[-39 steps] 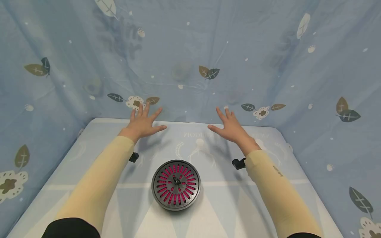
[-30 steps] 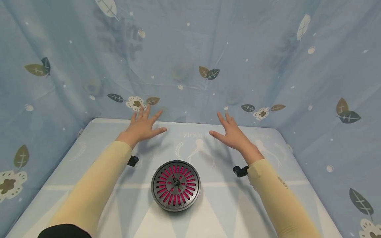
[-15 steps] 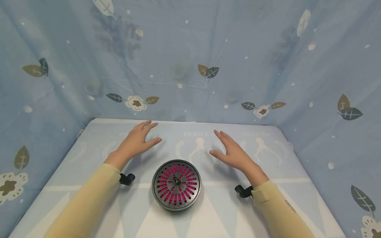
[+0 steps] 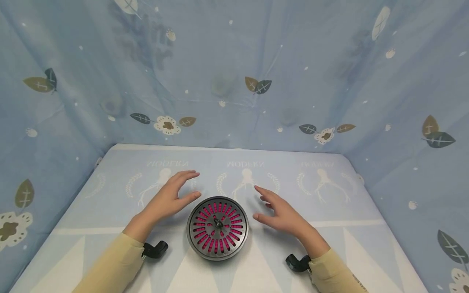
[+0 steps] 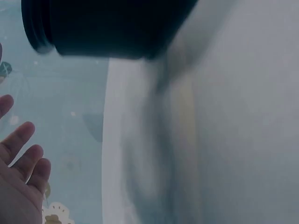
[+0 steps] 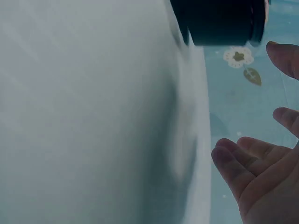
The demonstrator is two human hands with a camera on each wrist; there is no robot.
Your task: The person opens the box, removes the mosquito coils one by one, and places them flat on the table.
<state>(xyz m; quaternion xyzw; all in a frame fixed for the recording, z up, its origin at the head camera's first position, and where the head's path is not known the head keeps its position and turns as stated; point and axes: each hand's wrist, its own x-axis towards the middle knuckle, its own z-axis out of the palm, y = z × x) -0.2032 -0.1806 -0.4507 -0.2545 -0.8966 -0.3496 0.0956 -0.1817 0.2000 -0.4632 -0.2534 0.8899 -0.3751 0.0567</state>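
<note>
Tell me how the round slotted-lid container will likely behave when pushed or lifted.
The round slotted-lid container is probably stiff: its rim looks crisp and undented. Pushed, it would likely slide rather than tip, since it looks wide and low. Lifted by its central knob, the lid might come off alone, as a raised rim encircles it.

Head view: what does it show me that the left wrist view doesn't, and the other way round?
Only the head view shows the right hand, the pale yellow sleeves and the slotted top of the dark round container, pink showing through the slots. Only the left wrist view gives a close, side-on look at the container's dark wall. Both show the left hand, the container, the pale tabletop and the patterned blue curtain.
</note>
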